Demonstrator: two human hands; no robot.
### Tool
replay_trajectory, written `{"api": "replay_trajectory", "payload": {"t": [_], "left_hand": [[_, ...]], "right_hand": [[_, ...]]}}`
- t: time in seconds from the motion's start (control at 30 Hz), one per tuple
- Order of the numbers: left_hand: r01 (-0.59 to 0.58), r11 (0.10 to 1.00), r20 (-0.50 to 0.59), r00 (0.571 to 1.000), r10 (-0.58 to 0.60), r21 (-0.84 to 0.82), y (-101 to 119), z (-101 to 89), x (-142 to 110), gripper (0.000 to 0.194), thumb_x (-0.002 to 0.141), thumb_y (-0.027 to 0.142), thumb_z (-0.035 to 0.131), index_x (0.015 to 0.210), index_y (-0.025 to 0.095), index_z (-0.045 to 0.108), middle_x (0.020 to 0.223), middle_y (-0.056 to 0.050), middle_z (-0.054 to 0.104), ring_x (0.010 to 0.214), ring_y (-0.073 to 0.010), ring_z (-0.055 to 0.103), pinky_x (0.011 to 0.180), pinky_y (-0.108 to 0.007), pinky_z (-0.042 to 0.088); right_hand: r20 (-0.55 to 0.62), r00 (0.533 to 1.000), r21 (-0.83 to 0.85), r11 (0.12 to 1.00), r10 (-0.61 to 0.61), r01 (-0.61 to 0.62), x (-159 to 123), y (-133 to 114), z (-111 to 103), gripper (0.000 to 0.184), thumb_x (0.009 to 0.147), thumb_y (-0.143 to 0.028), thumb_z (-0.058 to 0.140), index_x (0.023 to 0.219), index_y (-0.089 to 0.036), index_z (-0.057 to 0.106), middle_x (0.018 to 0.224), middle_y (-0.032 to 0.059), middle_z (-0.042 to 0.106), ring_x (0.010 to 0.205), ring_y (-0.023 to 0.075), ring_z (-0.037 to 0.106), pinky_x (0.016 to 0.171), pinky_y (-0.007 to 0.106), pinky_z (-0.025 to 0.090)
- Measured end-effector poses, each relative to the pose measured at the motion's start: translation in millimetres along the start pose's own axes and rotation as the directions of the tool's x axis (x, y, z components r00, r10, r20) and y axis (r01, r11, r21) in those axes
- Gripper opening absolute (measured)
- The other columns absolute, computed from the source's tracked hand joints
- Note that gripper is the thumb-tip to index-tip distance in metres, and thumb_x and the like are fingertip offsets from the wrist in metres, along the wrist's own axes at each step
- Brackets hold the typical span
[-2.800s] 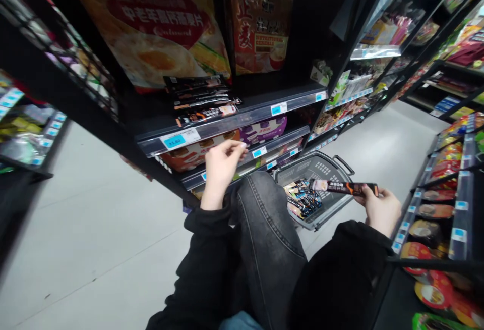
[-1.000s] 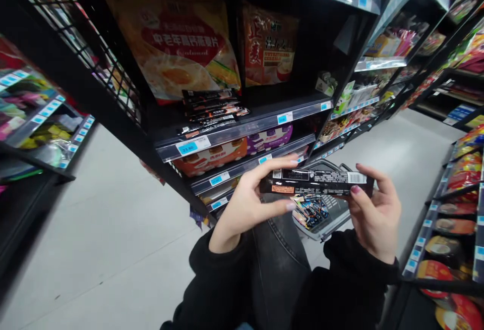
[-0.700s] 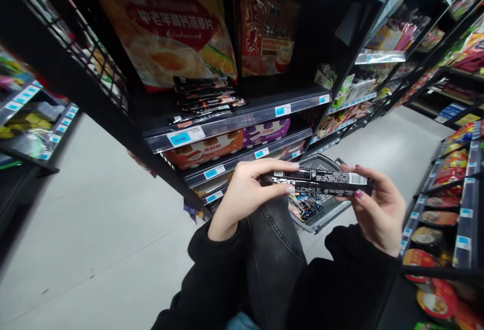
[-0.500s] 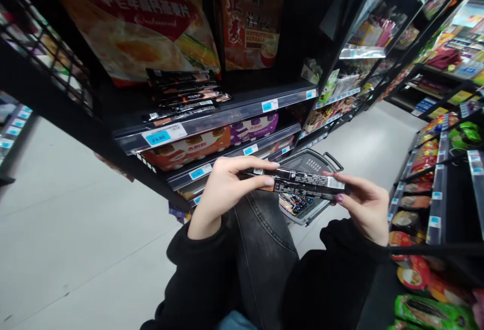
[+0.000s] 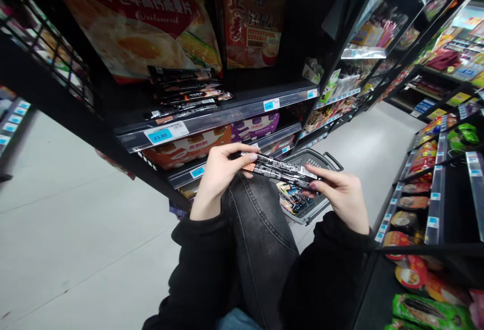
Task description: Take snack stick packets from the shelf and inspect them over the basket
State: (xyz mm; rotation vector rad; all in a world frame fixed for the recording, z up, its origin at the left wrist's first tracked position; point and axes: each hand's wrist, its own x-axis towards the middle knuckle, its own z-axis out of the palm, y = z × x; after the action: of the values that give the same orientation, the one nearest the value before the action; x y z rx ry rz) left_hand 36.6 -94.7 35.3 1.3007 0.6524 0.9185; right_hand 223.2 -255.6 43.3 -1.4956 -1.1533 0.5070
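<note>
The black stick sachets [image 5: 282, 169] are held between the two hands, and their long axis is laid from left to right, with the right end slightly nearer. The left end is pinched by the left hand [image 5: 212, 181], the right end by the right hand [image 5: 346, 196]. The pile of similar sachets [image 5: 192, 90] is placed far left, nearer to the left hand; the grey basket [image 5: 319, 161] is seen below, by the right.

Black long sleeves [image 5: 200, 264], faded dark-grey jeans [image 5: 260, 229] with curved stitched seams, painted nails.
</note>
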Motion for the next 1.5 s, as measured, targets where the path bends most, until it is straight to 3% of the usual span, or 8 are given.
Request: {"api": "replay_trajectory", "payload": {"t": [0.27,0.4,0.47,0.6,0.87,1.03,1.3,1.5], "left_hand": [[0.045,0.991,0.006,0.999,-0.046,0.122,-7.9,-9.6,7.7,0.035,0.065,0.036,0.075,0.091,0.012,0.073,0.067,-0.006,0.067,0.059,-0.0169,0.063,0.058,-0.03,0.056],[-0.223,0.794,0.084,0.973,0.214,0.565,-14.1,-12.5,12.0,0.017,0.073,0.033,0.072,0.085,0.022,0.076,0.117,-0.007,0.065,0.113,-0.028,0.057,0.101,-0.047,0.04],[-0.355,0.686,0.226,0.935,0.275,0.635,-16.5,-10.1,12.6,0.016,0.073,0.031,0.072,0.088,0.025,0.076,0.121,-0.003,0.064,0.118,-0.0266,0.053,0.106,-0.045,0.035],[-0.465,0.715,0.471,0.856,0.213,0.523,-18.7,1.3,10.3,0.022,0.079,0.033,0.068,0.099,0.026,0.074,0.105,0.001,0.07,0.102,-0.0181,0.063,0.095,-0.03,0.044],[-0.471,0.709,0.562,0.817,0.128,0.524,-26.9,21.3,9.4,0.029,0.086,0.031,0.06,0.114,0.026,0.064,0.108,0.004,0.069,0.101,-0.0134,0.064,0.087,-0.021,0.044],[-0.544,0.542,0.557,0.815,0.161,0.641,-27.1,29.9,6.6,0.023,0.093,0.031,0.05,0.112,0.025,0.063,0.106,0.001,0.069,0.096,-0.016,0.065,0.082,-0.024,0.043],[-0.653,0.166,0.608,0.753,0.251,0.739,-35.4,45.6,3.9,0.026,0.097,0.032,0.039,0.089,0.017,0.059,0.076,-0.001,0.065,0.071,-0.016,0.064,0.062,-0.024,0.037],[-0.634,0.134,0.588,0.763,0.27,0.762,-35.8,51.6,2.7,0.025,0.097,0.031,0.04,0.087,0.016,0.057,0.073,-0.001,0.065,0.068,-0.0155,0.063,0.058,-0.025,0.035]], "right_hand": [[0.054,0.995,-0.056,0.995,0.081,-0.078,12.2,1.2,12.0,0.028,0.083,-0.033,0.058,0.101,-0.016,0.072,0.056,0.0002,0.065,0.048,0.0148,0.063,0.051,0.024,0.055],[0.046,0.993,-0.114,0.988,0.11,-0.104,17.2,11.6,12.1,0.029,0.084,-0.038,0.056,0.095,-0.016,0.072,0.051,-0.0002,0.062,0.044,0.0139,0.06,0.048,0.023,0.051],[0.052,0.992,-0.135,0.985,0.116,-0.109,18.7,15.6,11.7,0.029,0.084,-0.039,0.056,0.092,-0.016,0.072,0.051,0.0,0.061,0.044,0.0138,0.059,0.048,0.023,0.05],[0.102,0.986,-0.129,0.984,0.135,-0.122,20.2,19.5,10.4,0.028,0.083,-0.039,0.057,0.09,-0.017,0.072,0.056,0.001,0.064,0.044,0.0136,0.059,0.049,0.023,0.05],[0.182,0.969,-0.053,0.986,0.167,-0.16,30.4,29.4,20.9,0.024,0.081,-0.034,0.057,0.086,-0.015,0.071,0.055,0.0013,0.064,0.045,0.0153,0.06,0.049,0.025,0.05],[0.155,0.975,0.003,0.987,0.159,-0.162,32.9,34.5,21.3,0.021,0.078,-0.032,0.06,0.087,-0.016,0.069,0.076,0.0034,0.069,0.05,0.0143,0.062,0.054,0.027,0.054],[0.187,0.951,0.138,0.952,0.246,-0.274,26.7,42.1,7.8,0.027,0.071,-0.036,0.071,0.088,-0.015,0.065,0.059,0.0014,0.065,0.056,0.0185,0.066,0.057,0.028,0.057],[0.248,0.931,0.124,0.945,0.267,-0.304,23.6,43.6,3.0,0.032,0.069,-0.033,0.073,0.094,-0.014,0.066,0.061,0.0018,0.066,0.06,0.0188,0.068,0.061,0.028,0.057]]}}
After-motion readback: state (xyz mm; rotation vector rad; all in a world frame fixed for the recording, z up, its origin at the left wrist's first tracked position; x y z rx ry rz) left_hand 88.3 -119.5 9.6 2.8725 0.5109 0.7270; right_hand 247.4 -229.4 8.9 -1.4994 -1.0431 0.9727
